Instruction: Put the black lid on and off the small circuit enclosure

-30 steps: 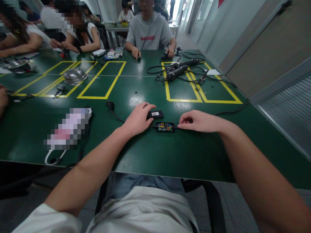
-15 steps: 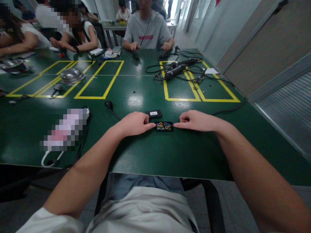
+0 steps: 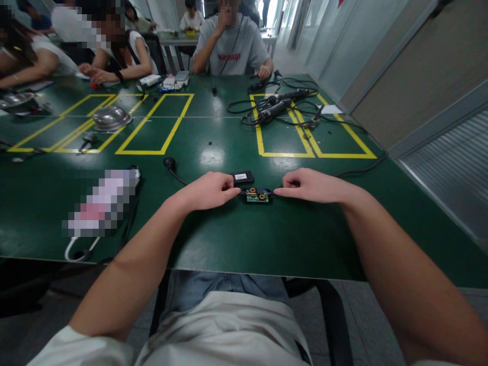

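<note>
An open black power adapter case (image 3: 269,201) lies on the green table in front of me, with a green circuit board (image 3: 257,197) carrying copper-coloured coils tilted up out of it. At its left end my left hand (image 3: 213,190) is closed, thumb and finger pinching a black cord close to the board. My right hand (image 3: 310,185) is closed in the same way on the cord at the right end. The cord parts inside the fingers are mostly hidden. Just behind the board is the black case cover (image 3: 243,177) with a white label.
A plug (image 3: 169,163) on a black cord lies left of my left hand. A blurred-out pinkish thing (image 3: 104,201) is at the left. Farther off are a metal bowl (image 3: 112,118), black corded tools (image 3: 276,109) and yellow tape rectangles. A person (image 3: 232,48) sits opposite; others sit left.
The circuit board has risen and tilted out of the case, and both my hands have moved slightly up with the cords. The person opposite has raised one hand to the face.
</note>
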A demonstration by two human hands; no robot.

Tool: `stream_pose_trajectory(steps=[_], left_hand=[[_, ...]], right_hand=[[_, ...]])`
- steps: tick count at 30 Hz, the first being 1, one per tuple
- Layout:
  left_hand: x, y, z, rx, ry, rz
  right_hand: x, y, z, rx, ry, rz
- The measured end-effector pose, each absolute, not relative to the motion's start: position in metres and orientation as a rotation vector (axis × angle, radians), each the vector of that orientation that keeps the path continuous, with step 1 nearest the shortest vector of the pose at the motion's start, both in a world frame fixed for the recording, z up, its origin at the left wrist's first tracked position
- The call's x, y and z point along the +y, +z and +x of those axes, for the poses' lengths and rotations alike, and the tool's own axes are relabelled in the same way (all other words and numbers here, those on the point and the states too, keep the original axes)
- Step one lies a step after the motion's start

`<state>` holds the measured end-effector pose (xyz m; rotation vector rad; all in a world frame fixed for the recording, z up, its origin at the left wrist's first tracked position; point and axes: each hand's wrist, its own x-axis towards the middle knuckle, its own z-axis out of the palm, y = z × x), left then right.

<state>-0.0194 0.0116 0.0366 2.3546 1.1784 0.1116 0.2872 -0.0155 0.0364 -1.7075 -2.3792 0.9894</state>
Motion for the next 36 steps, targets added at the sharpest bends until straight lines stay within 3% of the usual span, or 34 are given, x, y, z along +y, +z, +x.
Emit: stream_pose_trajectory(steps=[23, 31, 36], left_hand=[[0.019, 0.031, -0.022, 1.161, 0.121, 2.343], [0.017, 0.014, -0.014, 1.089, 0.549, 2.581], [0.026, 0.004, -0.012, 1.139, 0.435, 2.569]], right_hand=[[-0.011, 0.031, 0.29, -2.313, 1.091, -1.754], [-0.012, 0.031, 0.288, -2.283, 1.115, -1.726], [-0.014, 0.033, 0.285, -2.265, 1.145, -1.72]])
